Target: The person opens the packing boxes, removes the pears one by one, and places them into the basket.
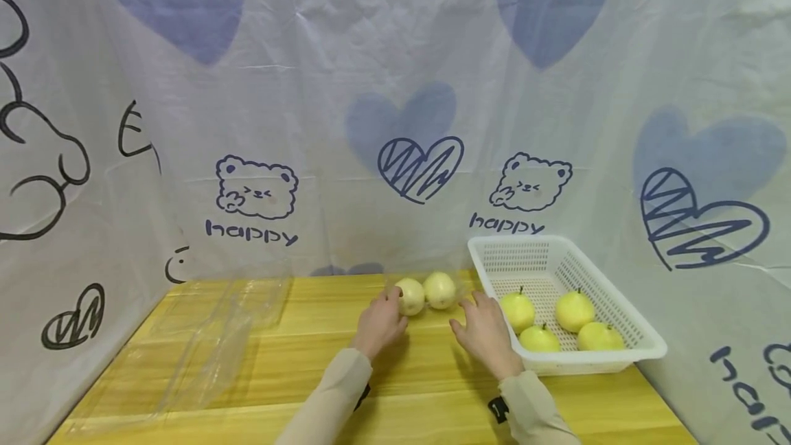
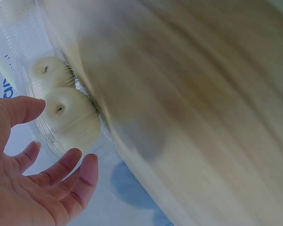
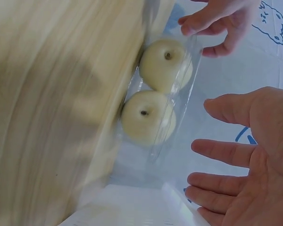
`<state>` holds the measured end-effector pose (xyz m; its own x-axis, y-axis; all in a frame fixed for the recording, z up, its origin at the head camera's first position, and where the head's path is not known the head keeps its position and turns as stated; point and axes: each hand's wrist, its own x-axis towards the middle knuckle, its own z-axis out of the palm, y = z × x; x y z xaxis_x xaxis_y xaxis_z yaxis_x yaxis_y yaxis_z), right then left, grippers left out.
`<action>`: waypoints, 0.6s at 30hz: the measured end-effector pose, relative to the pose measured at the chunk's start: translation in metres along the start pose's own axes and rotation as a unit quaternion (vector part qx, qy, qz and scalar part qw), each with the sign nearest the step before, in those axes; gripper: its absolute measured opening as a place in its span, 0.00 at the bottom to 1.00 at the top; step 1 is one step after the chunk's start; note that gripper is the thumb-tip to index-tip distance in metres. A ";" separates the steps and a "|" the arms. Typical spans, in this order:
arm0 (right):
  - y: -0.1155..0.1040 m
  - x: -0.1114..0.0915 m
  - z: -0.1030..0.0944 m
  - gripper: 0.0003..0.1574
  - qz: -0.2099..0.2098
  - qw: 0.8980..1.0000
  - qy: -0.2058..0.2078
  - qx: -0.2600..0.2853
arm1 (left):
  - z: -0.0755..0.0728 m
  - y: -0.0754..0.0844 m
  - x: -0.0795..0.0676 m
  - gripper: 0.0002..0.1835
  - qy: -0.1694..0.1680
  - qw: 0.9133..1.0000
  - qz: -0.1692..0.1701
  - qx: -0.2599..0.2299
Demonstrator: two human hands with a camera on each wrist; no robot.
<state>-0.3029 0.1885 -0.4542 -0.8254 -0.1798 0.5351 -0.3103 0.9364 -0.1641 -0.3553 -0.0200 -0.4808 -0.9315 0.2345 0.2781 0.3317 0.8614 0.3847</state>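
Two boxed fruits (image 1: 441, 290) near the table's far edge (image 1: 340, 278) (bare wood (image 1: 426, 390) nearer); left hand (image 1: 380, 323), right hand (image 1: 485, 332) loosely spread.

Lettering legible on the white backdrop (image 1: 334, 40). In the head view the word "happy" can be read in full 2 times, in dark blue lower-case letters: the left inscription (image 1: 251, 232), left of centre, stands beneath a bear drawing (image 1: 257, 187); the central inscription (image 1: 507, 224), right of centre, stands beneath a matching bear (image 1: 531, 183). A 3rd inscription (image 1: 750, 397), at the lower right, slants downward and is cut off by the frame edge; only "hap" is legible. In the left wrist view, blue lettering (image 2: 7, 90) at the left edge is too incomplete to read.
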 end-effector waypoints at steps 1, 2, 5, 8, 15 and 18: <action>0.000 0.000 0.001 0.22 0.001 1.000 -0.001 0.001 | -0.001 -0.001 -0.002 0.23 0.000 1.000 -0.002 0.002; -0.001 0.000 0.001 0.22 0.002 1.000 -0.001 0.003 | -0.002 -0.002 -0.004 0.23 0.001 1.000 -0.004 0.002; -0.004 0.000 0.003 0.22 0.006 1.000 -0.018 0.009 | -0.005 -0.007 -0.014 0.23 0.002 1.000 -0.007 -0.005; -0.007 -0.001 0.005 0.24 0.016 0.999 -0.042 0.016 | -0.009 -0.013 -0.025 0.23 0.005 1.000 -0.004 -0.015; -0.012 -0.003 0.014 0.33 0.050 0.986 -0.109 0.113 | -0.021 -0.025 -0.042 0.23 -0.001 1.000 0.020 -0.006; -0.015 -0.004 0.017 0.38 0.071 0.972 -0.142 0.176 | -0.025 -0.032 -0.048 0.22 0.001 0.999 0.041 -0.009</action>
<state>-0.3029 0.1700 -0.4678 -0.9527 -0.1793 0.2452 -0.2852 0.8057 -0.5191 -0.3174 -0.0703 -0.4841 -0.9008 0.3035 0.3105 0.4095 0.8314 0.3755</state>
